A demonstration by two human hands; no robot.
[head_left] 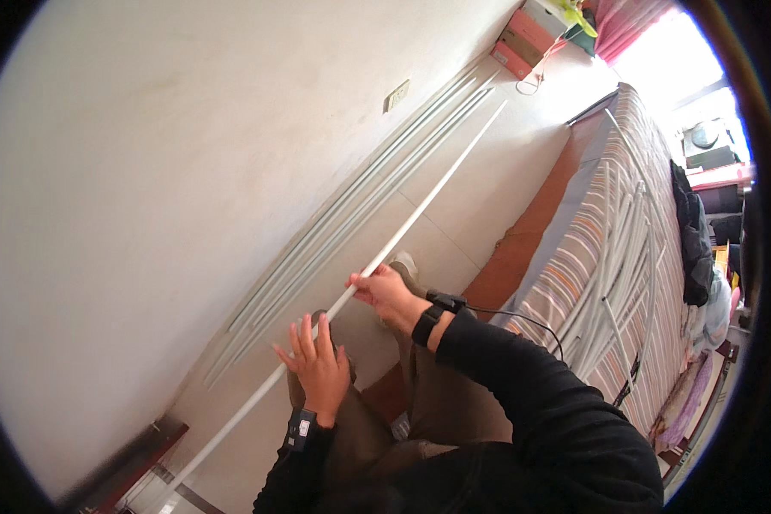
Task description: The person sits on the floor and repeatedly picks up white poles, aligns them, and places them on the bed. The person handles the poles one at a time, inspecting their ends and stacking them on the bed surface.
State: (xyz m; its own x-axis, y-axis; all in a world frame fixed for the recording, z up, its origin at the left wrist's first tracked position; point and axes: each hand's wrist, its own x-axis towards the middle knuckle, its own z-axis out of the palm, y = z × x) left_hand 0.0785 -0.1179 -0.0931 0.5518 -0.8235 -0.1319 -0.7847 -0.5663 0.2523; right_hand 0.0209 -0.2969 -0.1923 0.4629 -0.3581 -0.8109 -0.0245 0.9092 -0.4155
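Note:
A long thin white rod (420, 211) runs slantwise from the lower left to the upper right, above the tiled floor. My right hand (385, 292) pinches the rod near its middle, fingers closed around it. My left hand (319, 364) is lower on the same rod, palm against it with the fingers spread and pointing up. Both wrists wear black bands, and a thin black cable runs from the right one. Black sleeves cover both forearms.
Several more white rods (351, 206) lie along the foot of the white wall (188, 171). A bed with a striped cover (574, 257) at the right carries a heap of white rods (625, 248). Pink boxes (527, 38) stand in the far corner.

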